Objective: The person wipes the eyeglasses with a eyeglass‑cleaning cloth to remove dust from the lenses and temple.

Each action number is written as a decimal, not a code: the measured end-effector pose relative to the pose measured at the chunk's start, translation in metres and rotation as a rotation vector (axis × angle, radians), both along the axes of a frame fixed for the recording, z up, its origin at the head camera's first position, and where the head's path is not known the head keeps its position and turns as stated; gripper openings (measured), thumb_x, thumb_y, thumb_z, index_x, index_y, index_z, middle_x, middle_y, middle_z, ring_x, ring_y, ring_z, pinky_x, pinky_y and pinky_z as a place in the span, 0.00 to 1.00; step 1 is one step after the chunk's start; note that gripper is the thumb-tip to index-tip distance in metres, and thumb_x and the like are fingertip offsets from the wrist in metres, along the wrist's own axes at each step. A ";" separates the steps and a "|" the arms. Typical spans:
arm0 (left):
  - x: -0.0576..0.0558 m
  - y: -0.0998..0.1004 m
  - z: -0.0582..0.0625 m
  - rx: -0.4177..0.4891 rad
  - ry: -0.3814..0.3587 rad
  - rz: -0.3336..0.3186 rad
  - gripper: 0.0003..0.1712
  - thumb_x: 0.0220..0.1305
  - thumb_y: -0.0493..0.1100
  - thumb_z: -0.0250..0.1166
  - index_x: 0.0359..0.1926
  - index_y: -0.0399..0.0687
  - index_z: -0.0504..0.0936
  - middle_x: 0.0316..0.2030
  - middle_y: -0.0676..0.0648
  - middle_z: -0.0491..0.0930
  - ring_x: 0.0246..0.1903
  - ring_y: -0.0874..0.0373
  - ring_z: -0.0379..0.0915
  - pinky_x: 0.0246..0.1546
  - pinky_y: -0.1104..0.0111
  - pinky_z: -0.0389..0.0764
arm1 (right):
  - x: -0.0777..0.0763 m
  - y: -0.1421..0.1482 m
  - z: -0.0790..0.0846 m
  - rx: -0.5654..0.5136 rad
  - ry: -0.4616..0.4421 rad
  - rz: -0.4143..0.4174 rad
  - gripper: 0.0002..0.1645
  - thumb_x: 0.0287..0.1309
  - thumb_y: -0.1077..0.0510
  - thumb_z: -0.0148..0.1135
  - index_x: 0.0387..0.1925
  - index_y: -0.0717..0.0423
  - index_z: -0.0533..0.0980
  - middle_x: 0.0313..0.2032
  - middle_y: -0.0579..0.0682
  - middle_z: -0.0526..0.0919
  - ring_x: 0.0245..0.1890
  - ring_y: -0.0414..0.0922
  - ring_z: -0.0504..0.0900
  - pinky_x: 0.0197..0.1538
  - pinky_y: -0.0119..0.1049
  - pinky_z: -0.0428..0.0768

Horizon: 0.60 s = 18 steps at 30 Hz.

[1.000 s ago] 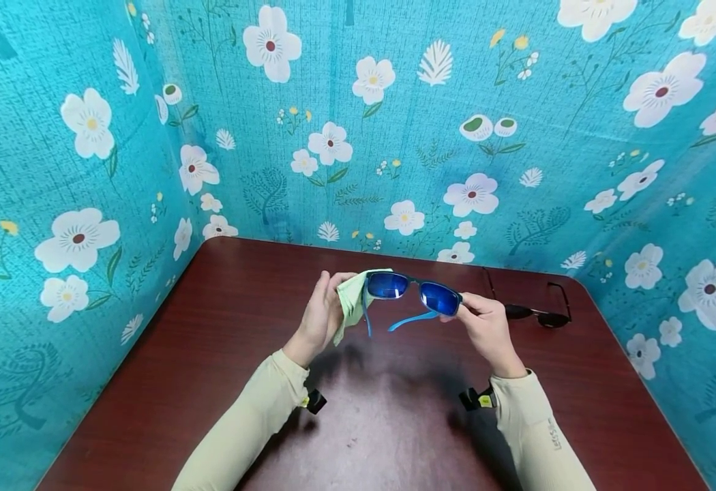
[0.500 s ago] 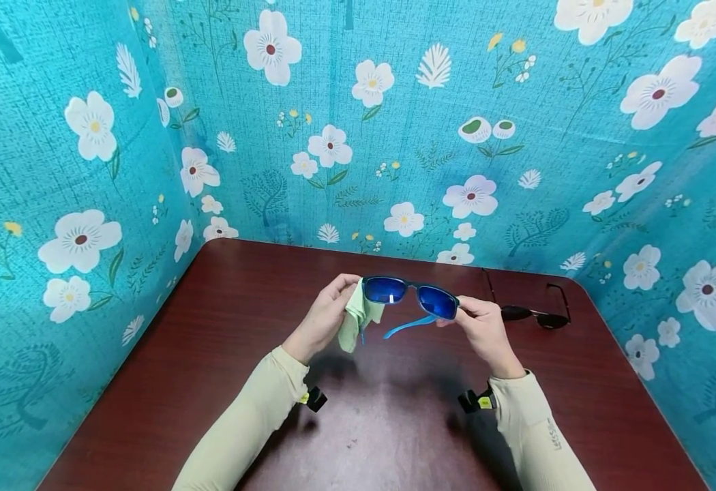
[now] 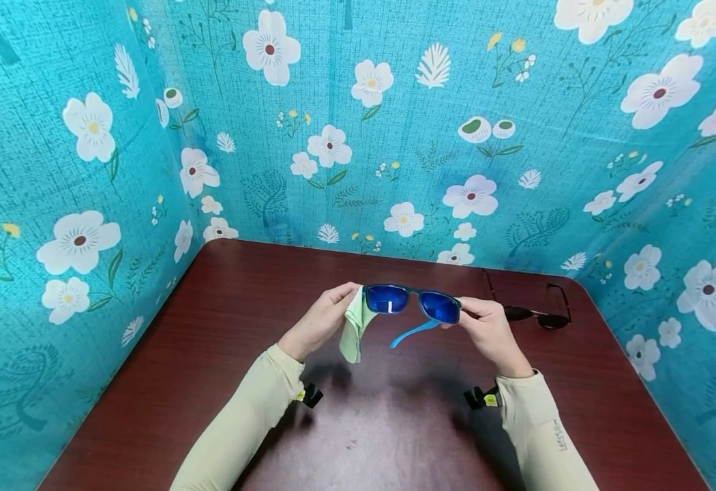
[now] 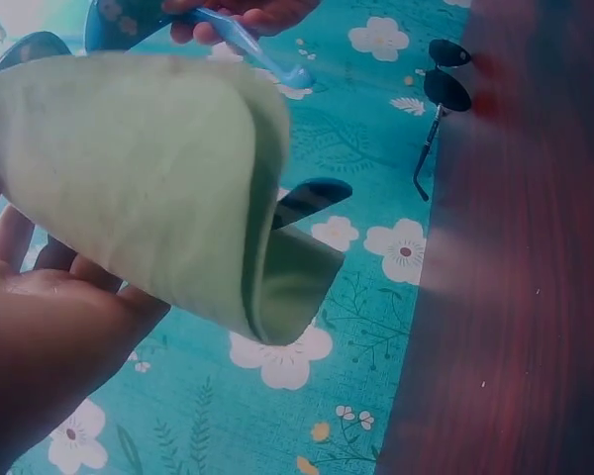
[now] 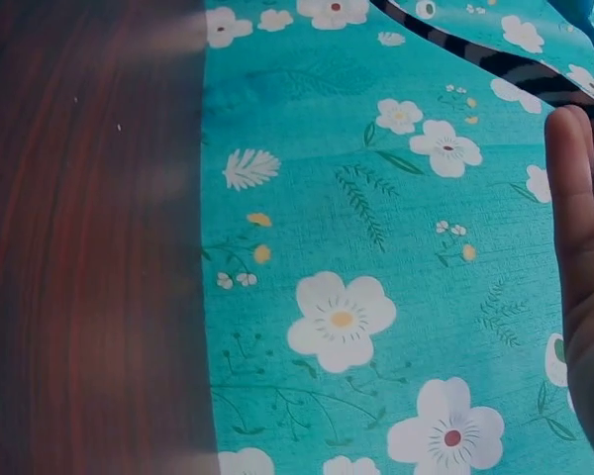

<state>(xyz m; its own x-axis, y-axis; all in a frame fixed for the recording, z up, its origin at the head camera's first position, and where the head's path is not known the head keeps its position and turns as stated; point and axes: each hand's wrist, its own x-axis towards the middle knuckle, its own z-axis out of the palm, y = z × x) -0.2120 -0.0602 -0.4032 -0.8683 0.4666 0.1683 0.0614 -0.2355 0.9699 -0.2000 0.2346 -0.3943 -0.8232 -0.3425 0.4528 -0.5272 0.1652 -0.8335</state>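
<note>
Sunglasses [image 3: 439, 307] with blue mirrored lenses and blue temples are held up over the table in the head view, lenses facing away. My right hand [image 3: 489, 334] pinches their right end near the hinge. A light green cloth [image 3: 352, 335] hangs from my left hand [image 3: 316, 323], which grips it against the left end of the frame. In the left wrist view the folded cloth [image 4: 139, 178] covers much of the left fingers, and a dark temple tip [image 4: 315, 198] pokes out beyond it. The right wrist view catches the right hand [image 5: 586, 257] beside a dark striped temple [image 5: 495, 61].
A second pair of sunglasses [image 3: 553, 320], black with dark lenses, lies unfolded at the table's back right, behind my right hand. The dark red wooden table [image 3: 241, 307] meets a turquoise flowered curtain [image 3: 346, 184] at its back and sides.
My left hand has closed in with the cloth over the left temple, which was visible one second ago and is now covered. The sunglasses have dropped slightly and levelled. The right hand keeps its hold.
</note>
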 end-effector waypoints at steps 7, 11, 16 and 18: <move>-0.002 0.000 -0.001 -0.008 0.014 -0.014 0.26 0.63 0.53 0.48 0.49 0.34 0.70 0.37 0.44 0.73 0.34 0.57 0.67 0.34 0.70 0.70 | -0.004 0.004 -0.001 0.060 -0.004 -0.005 0.09 0.54 0.66 0.56 0.37 0.60 0.79 0.26 0.52 0.81 0.28 0.45 0.78 0.31 0.35 0.76; -0.002 0.003 -0.002 0.035 0.019 -0.024 0.24 0.63 0.53 0.49 0.46 0.36 0.70 0.35 0.45 0.73 0.32 0.59 0.67 0.32 0.71 0.70 | -0.004 0.004 -0.002 0.061 -0.005 -0.037 0.09 0.53 0.67 0.56 0.37 0.61 0.78 0.25 0.51 0.81 0.27 0.45 0.77 0.28 0.33 0.75; -0.001 0.009 -0.002 0.144 0.031 -0.028 0.17 0.62 0.53 0.48 0.42 0.45 0.71 0.32 0.48 0.71 0.30 0.61 0.66 0.29 0.72 0.69 | -0.004 -0.001 -0.004 -0.050 -0.064 -0.035 0.09 0.50 0.71 0.57 0.35 0.63 0.77 0.25 0.51 0.81 0.26 0.46 0.78 0.30 0.34 0.77; -0.001 0.010 -0.002 0.180 0.041 -0.027 0.15 0.63 0.52 0.48 0.40 0.47 0.70 0.30 0.49 0.71 0.28 0.61 0.66 0.27 0.73 0.69 | -0.003 -0.003 -0.003 -0.077 -0.076 -0.029 0.09 0.49 0.72 0.58 0.35 0.63 0.78 0.26 0.51 0.81 0.26 0.45 0.78 0.30 0.35 0.77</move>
